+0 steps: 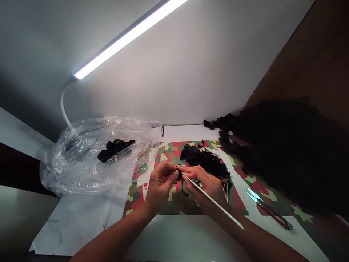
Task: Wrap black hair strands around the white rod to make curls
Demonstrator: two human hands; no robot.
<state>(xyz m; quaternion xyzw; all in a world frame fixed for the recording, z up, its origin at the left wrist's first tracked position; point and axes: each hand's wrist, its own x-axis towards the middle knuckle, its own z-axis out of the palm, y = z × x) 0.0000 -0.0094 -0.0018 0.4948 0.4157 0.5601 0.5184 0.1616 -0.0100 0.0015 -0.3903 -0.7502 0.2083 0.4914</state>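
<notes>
My left hand (161, 182) and my right hand (205, 183) meet fingertip to fingertip over a camouflage-patterned mat (163, 203). Both pinch a small dark strand of hair (178, 175) between them. My right hand also holds a long thin metal needle (215, 203) that slants down to the right. A pile of black curly hair pieces (203, 160) lies just behind my right hand. Small tweezers (226, 190) lie beside my right hand.
A clear plastic bag (81, 163) with black hair pieces (114, 149) inside sits at the left. A large mass of black hair (289, 153) fills the right. Scissors (268, 209) lie on the mat at the right. A lit lamp bar (128, 36) hangs overhead.
</notes>
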